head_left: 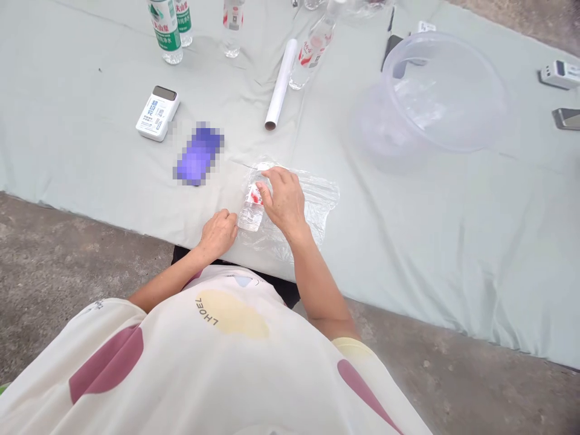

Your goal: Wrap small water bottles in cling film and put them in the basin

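A small clear water bottle (252, 208) with a red and white label lies on its side on a crinkled sheet of clear plastic film (319, 202). My right hand (286, 199) is over the bottle's right side, with thumb and fingers curved and apart. Its thumb touches the label, and the fingertips are near the cap end. At the bottle's base, my left hand (219, 234) rests with curled fingers pressed together at the film's left edge. The film between those fingers is mostly hidden.
Left of the film are a blurred blue rectangle (199, 154) and a white device (157, 113). Beyond lie a white roll (281, 84), a leaning bottle (312, 51) and a green-labelled bottle (165, 33). A clear plastic basin (492, 90) stands right on the cloth-covered table (408, 241).
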Tool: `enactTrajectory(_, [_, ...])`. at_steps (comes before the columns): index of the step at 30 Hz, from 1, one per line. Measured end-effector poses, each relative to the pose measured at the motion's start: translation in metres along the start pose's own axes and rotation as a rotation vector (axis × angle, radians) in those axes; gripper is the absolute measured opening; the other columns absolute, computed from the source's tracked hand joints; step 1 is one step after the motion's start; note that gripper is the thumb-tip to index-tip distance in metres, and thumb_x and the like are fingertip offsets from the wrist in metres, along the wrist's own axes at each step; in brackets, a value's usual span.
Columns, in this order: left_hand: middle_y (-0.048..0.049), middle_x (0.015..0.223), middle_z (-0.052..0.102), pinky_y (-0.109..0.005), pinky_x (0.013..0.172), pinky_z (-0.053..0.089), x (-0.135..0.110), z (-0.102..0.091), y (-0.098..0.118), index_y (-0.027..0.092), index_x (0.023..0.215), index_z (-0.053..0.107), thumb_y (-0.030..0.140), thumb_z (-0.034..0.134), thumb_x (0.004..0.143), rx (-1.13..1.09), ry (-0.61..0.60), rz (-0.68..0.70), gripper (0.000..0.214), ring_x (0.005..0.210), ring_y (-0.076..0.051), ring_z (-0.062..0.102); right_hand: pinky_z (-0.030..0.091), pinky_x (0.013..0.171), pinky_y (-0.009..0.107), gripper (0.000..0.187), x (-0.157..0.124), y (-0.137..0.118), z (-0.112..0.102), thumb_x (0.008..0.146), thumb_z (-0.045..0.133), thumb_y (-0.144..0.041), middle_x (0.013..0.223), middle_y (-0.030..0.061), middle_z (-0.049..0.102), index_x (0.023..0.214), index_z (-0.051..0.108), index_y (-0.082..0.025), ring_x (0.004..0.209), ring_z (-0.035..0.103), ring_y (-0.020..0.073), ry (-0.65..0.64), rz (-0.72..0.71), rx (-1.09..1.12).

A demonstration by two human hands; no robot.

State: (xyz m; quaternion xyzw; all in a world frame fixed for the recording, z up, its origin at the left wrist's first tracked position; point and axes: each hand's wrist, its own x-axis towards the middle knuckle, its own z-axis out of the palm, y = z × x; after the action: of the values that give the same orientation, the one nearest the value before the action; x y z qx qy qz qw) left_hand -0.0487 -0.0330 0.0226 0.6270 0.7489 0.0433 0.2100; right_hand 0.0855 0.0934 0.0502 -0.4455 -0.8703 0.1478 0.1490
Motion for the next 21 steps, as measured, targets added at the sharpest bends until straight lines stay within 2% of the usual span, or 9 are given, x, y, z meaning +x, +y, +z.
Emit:
enactTrajectory(2, [-0.0107, 0.099, 0.064, -0.034, 0.073, 0.047, -0.002, 0.000, 0.000, 0.020, 0.093, 0.061, 0.014, 0.043, 0.093, -0.045, 0.015, 0.002, 0.018, 0.096, -0.025, 0.062, 0.037, 0.110, 0.054, 0.040, 0.023, 0.001, 0.004, 0.106, 0.034, -0.040, 0.138, 0.0102, 0.062, 0.127, 0.064, -0.022, 0.136, 0.047, 0.0313, -0.077, -0.226, -0.026])
enactTrajectory(4, [-0.0108, 0.099, 0.065, -0.035, 0.074, 0.047, -0.003, 0.000, 0.001, 0.020, 0.092, 0.059, 0.012, 0.042, 0.092, -0.095, 0.037, 0.007, 0.019, 0.093, -0.025, 0.062, 0.026, 0.116, 0.061, 0.037, 0.042, 0.001, 0.013, 0.105, 0.038, -0.039, 0.132, 0.0062, 0.067, 0.122, 0.068, -0.025, 0.139, 0.043, 0.0312, -0.191, -0.399, -0.047])
enactTrajectory(6, [-0.0100, 0.097, 0.066, -0.035, 0.074, 0.048, -0.003, 0.000, 0.002, 0.020, 0.089, 0.057, 0.011, 0.042, 0.091, -0.160, 0.059, 0.012, 0.018, 0.089, -0.024, 0.063, 0.022, 0.116, 0.065, 0.037, 0.053, 0.003, 0.022, 0.104, 0.041, -0.042, 0.117, 0.0057, 0.073, 0.111, 0.073, -0.025, 0.132, 0.049, 0.0312, -0.282, -0.494, -0.078])
enactTrajectory(8, [-0.0078, 0.092, 0.066, -0.034, 0.073, 0.048, -0.003, 0.001, 0.002, 0.021, 0.085, 0.054, 0.010, 0.042, 0.089, -0.254, 0.074, 0.016, 0.017, 0.083, -0.022, 0.063, 0.022, 0.115, 0.066, 0.042, 0.056, 0.006, 0.027, 0.104, 0.042, -0.047, 0.099, 0.0068, 0.075, 0.098, 0.077, -0.024, 0.118, 0.057, 0.0295, -0.312, -0.532, -0.122])
enactTrajectory(11, [-0.0039, 0.087, 0.068, -0.034, 0.074, 0.050, -0.002, 0.002, 0.003, 0.023, 0.080, 0.050, 0.010, 0.044, 0.086, -0.437, 0.097, 0.013, 0.015, 0.078, -0.019, 0.064, 0.021, 0.117, 0.064, 0.054, 0.051, 0.015, 0.024, 0.103, 0.037, -0.055, 0.091, 0.0073, 0.073, 0.087, 0.077, -0.023, 0.105, 0.057, 0.0263, -0.268, -0.546, -0.159])
enactTrajectory(15, [-0.0048, 0.104, 0.072, -0.034, 0.081, 0.054, -0.007, 0.004, 0.012, 0.023, 0.084, 0.052, 0.015, 0.049, 0.088, -0.519, 0.192, 0.050, 0.010, 0.090, -0.019, 0.067, 0.021, 0.118, 0.060, 0.059, 0.036, 0.032, 0.015, 0.104, 0.029, -0.057, 0.100, 0.0046, 0.074, 0.089, 0.076, -0.025, 0.113, 0.055, 0.0254, -0.198, -0.505, -0.100])
enactTrajectory(18, [-0.0088, 0.118, 0.071, -0.038, 0.094, 0.053, -0.013, 0.008, 0.026, 0.022, 0.095, 0.058, 0.017, 0.047, 0.093, -0.421, 0.280, 0.230, 0.013, 0.109, -0.022, 0.066, 0.030, 0.112, 0.056, 0.053, 0.018, 0.047, 0.012, 0.105, 0.031, -0.053, 0.117, 0.0040, 0.074, 0.099, 0.076, -0.025, 0.120, 0.056, 0.0263, -0.152, -0.390, -0.056])
enactTrajectory(21, [-0.0106, 0.120, 0.071, -0.045, 0.104, 0.049, -0.014, 0.014, 0.042, 0.021, 0.105, 0.063, 0.020, 0.050, 0.094, -0.273, 0.284, 0.449, 0.017, 0.121, -0.027, 0.061, 0.038, 0.108, 0.050, 0.048, -0.006, 0.064, 0.010, 0.105, 0.033, -0.048, 0.129, 0.0053, 0.070, 0.111, 0.075, -0.025, 0.121, 0.057, 0.0265, -0.093, -0.260, -0.028])
